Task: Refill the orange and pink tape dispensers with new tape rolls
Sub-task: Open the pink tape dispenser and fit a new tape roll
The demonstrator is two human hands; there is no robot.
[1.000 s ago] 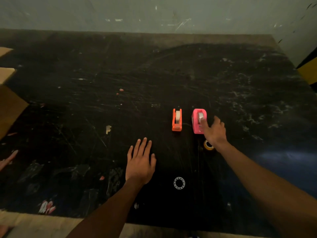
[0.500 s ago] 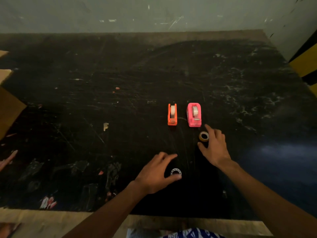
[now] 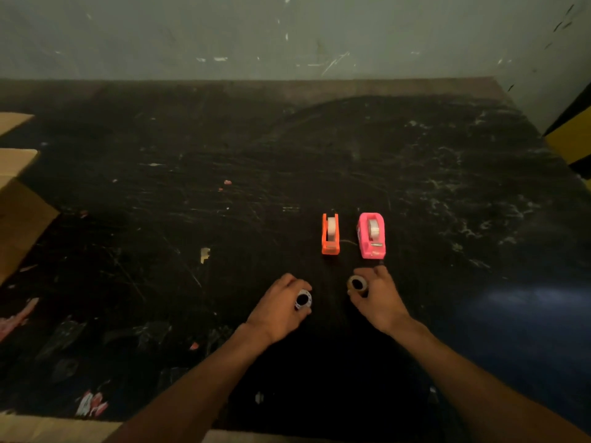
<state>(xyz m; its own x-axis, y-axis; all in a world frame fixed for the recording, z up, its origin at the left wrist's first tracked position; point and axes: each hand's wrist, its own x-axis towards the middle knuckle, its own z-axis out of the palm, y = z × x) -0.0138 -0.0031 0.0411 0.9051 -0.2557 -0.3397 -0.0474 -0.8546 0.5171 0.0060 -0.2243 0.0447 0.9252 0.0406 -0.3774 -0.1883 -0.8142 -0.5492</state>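
Observation:
An orange tape dispenser (image 3: 330, 234) and a pink tape dispenser (image 3: 371, 235) stand side by side on the black table (image 3: 192, 187), each with a roll in it. My left hand (image 3: 281, 306) is closed around a white tape ring (image 3: 303, 300), just in front of the orange dispenser. A yellowish tape ring (image 3: 357, 284) is gripped by my right hand (image 3: 379, 297), in front of the pink dispenser. Both rings are close to the tabletop; whether they touch it is unclear.
Cardboard box flaps (image 3: 19, 199) jut in at the left edge. A grey wall (image 3: 287, 36) backs the table. A yellow and black striped object (image 3: 572, 139) sits at the right. Paper scraps (image 3: 204, 254) and pink bits (image 3: 91, 404) lie on the scratched surface.
My left hand closed on the white ring and brought it forward toward the orange dispenser. My right hand left the pink dispenser, drew back and took hold of the yellowish ring.

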